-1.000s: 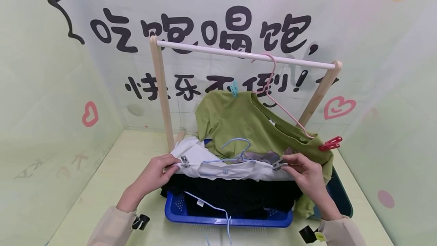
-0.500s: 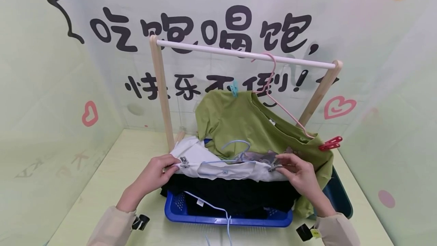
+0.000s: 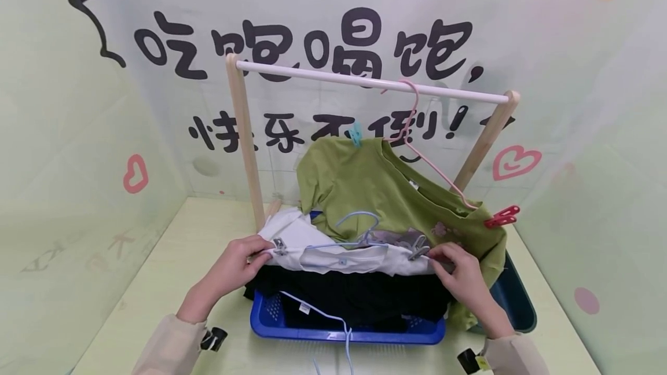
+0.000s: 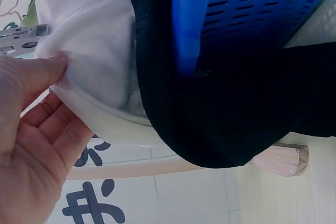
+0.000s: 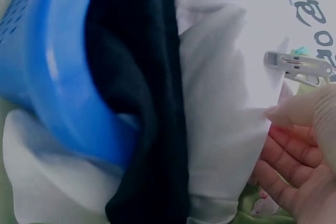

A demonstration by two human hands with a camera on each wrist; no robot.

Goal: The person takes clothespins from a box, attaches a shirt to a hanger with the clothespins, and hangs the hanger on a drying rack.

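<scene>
Right hand (image 3: pixel 462 272) has moved off the grey clip (image 3: pixel 418 248), fingers (image 3: pixel 450 249) pinching the white garment (image 3: pixel 400 263) (left hand (image 3: pixel 238 260) likewise).

White shirt (image 3: pixel 359 265), apparently on a blue hanger (image 3: pixel 363 241)

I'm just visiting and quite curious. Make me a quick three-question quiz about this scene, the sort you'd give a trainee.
1. What do the left grip and right grip both pinch?
2. True or false: the basket holding the black cloth is red.
3. The hanger hooked on the rail is:
A) black
B) yellow
C) pink

Key:
1. The white shirt.
2. False; it is blue.
3. C.
</scene>
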